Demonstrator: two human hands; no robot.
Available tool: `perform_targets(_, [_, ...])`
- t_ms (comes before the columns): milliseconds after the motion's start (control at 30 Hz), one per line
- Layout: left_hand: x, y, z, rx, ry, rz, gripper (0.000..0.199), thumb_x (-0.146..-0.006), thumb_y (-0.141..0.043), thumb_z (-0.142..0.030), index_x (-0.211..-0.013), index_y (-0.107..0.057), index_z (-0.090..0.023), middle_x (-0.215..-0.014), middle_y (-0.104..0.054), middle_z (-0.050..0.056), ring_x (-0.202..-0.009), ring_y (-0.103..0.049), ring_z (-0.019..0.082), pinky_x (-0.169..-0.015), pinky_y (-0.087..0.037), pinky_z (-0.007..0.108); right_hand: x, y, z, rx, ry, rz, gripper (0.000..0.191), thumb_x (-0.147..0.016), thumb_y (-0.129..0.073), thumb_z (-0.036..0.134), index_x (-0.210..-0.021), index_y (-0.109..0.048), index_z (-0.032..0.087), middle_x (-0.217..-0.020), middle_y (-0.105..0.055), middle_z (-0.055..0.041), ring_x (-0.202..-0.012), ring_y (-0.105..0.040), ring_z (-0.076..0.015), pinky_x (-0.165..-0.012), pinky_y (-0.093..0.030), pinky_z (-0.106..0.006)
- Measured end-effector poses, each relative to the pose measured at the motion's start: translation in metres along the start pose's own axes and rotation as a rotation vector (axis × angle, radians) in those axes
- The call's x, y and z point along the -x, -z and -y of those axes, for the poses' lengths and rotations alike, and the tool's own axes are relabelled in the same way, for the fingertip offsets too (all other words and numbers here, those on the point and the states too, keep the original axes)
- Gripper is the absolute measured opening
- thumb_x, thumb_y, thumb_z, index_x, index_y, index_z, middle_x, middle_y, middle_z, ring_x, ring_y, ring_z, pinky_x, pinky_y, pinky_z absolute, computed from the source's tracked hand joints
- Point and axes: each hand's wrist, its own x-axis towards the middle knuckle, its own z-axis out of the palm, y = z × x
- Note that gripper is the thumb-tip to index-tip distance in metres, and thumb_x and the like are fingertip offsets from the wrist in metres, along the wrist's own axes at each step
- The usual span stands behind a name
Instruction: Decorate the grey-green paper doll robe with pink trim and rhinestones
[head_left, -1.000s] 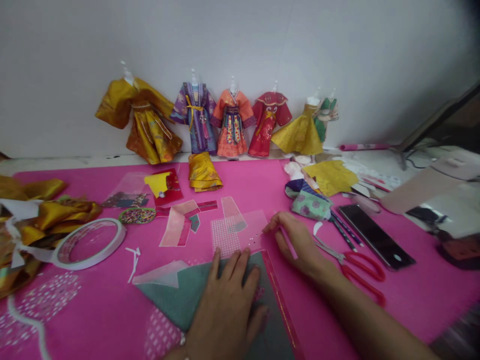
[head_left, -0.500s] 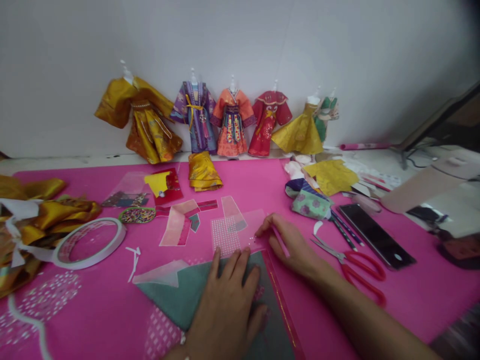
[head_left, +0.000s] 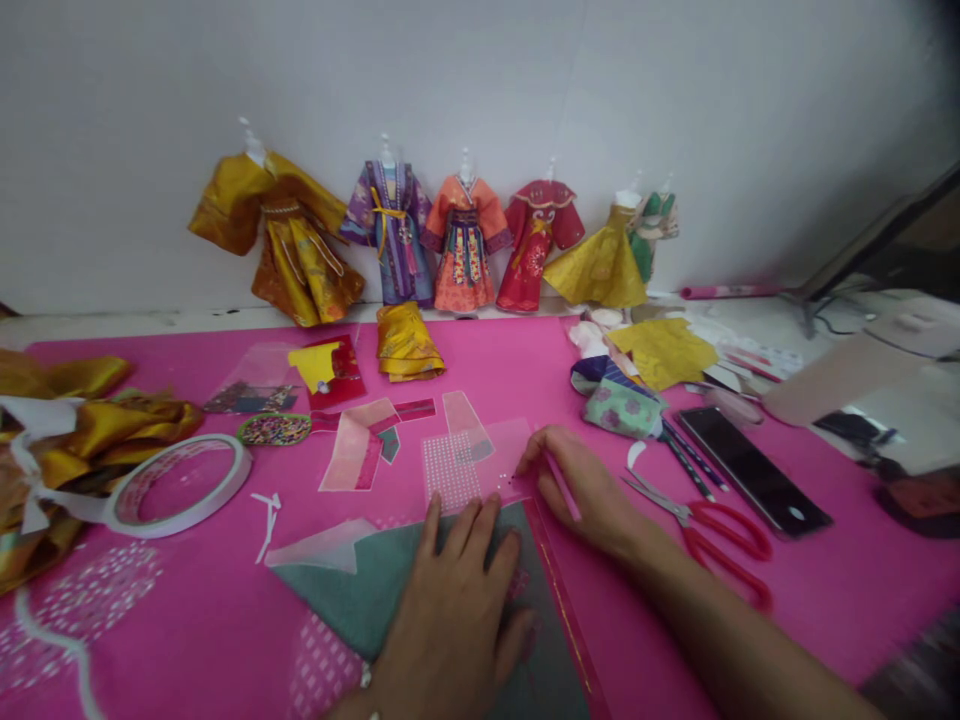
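Pink matting (head_left: 225, 640) bears the green cloth (head_left: 382, 580) at its near middle, well off the far edge. One corner points left; the picture cuts off its long axis. The left hand (head_left: 442, 600) presses it, fingers spread; if that palm slid, the cloth could crease. Farther off, the right hand (head_left: 581, 490) pinches a slim pink stick (head_left: 565, 487) slanting far and left; a jolt could scatter tiny beads (head_left: 504, 485), seemingly loose on the sheer sheet (head_left: 514, 440).
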Motion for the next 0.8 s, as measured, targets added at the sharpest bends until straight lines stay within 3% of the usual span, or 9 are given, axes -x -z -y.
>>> perform_targets(333, [0.0004, -0.0010, 0.0004, -0.010, -0.007, 0.000, 0.052, -0.083, -0.055, -0.040, -0.130, -0.047, -0.021, -0.142, -0.040, 0.017, -0.131, -0.033, 0.034, -0.105, -0.017, 0.065, -0.0027, -0.0016, 0.0014, 0.190, 0.109, 0.013, 0.022, -0.074, -0.052, 0.001, -0.086, -0.049, 0.019, -0.082, -0.058, -0.0045, -0.078, -0.049, -0.0205, -0.070, -0.039, -0.034])
perform_targets(800, [0.0005, 0.0012, 0.0000, -0.004, -0.002, 0.003, 0.049, -0.083, -0.054, -0.040, -0.128, -0.049, -0.020, -0.142, -0.041, 0.018, -0.131, -0.034, 0.034, -0.105, -0.019, 0.065, -0.0050, -0.0070, -0.0003, 0.244, 0.091, 0.054, 0.019, -0.078, -0.053, 0.003, -0.084, -0.048, 0.020, -0.081, -0.057, -0.0043, -0.076, -0.048, -0.0202, -0.068, -0.039, -0.034])
